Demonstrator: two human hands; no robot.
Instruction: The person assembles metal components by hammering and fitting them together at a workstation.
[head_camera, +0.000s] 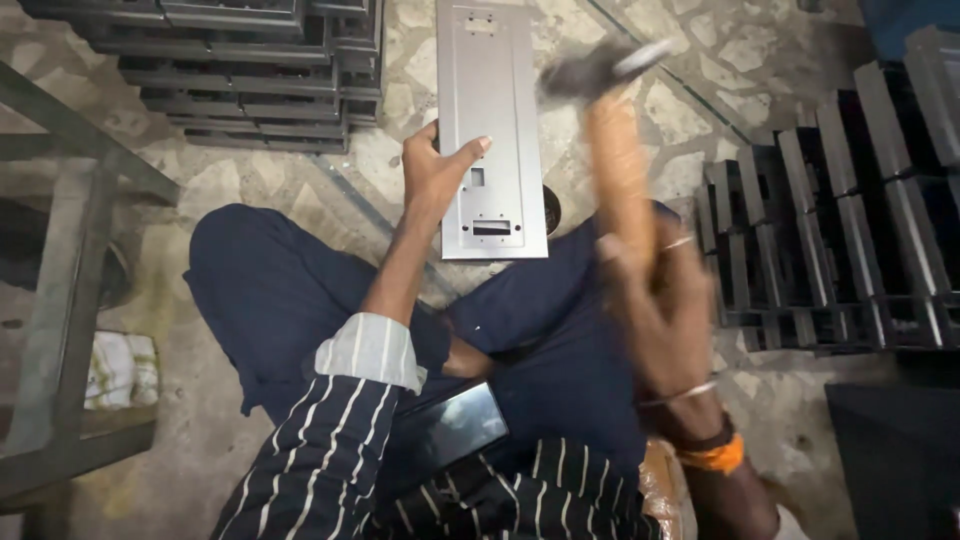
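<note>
Black stacks (250, 70) flanking grey plate (492, 130)
</note>
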